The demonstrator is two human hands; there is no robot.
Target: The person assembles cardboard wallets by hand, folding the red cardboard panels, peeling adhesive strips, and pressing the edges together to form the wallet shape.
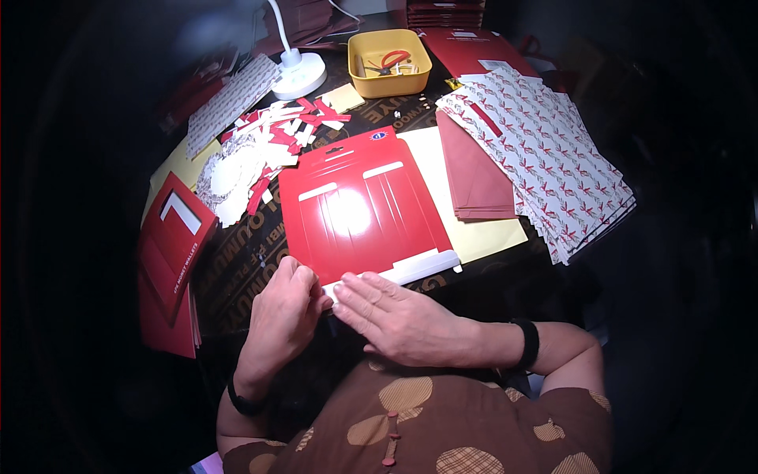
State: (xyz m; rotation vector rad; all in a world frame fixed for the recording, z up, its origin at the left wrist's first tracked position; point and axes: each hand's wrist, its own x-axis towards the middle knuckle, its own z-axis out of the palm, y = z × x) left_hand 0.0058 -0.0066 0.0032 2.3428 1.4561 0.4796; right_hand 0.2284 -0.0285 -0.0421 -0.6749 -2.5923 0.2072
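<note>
A glossy red card sheet with white strips lies flat in front of me, lit by a lamp. A white band runs along its near edge. My left hand pinches the near left corner of that edge with its fingertips. My right hand lies flat, fingers together, pressing on the near edge right beside the left hand. Both wrists wear dark bands.
A pile of white and red paper scraps lies at the back left. A yellow tray holds red-handled scissors. A fanned stack of patterned white envelopes and dark red envelopes sit right. Red packets lie left. A white lamp base stands behind.
</note>
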